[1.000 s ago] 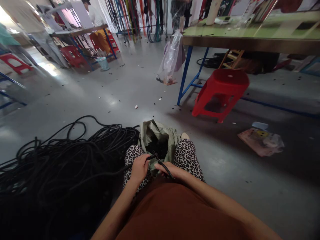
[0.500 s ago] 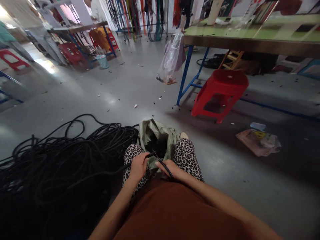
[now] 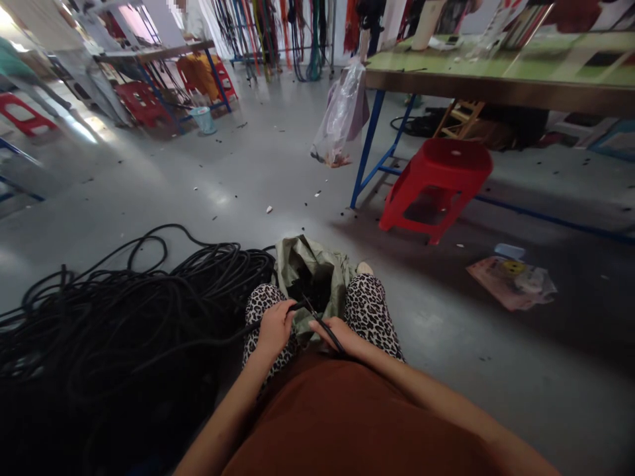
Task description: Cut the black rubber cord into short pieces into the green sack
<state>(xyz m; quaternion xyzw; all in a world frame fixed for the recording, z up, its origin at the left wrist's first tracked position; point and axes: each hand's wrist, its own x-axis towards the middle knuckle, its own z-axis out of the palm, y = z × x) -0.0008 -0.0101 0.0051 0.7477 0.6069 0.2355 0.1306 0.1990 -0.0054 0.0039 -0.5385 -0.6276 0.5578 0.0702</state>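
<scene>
One large black cord pile (image 3: 149,297) is heaped left of the open sack (image 3: 338,281); a snag there could be passed along the strand (image 3: 233,338) gripped by the left hand (image 3: 275,325). Scissors (image 3: 331,334) are held in the right hand (image 3: 346,332), just apart; the left could be nicked if the strand slips. Almost nothing is shifted from half a second earlier.
</scene>
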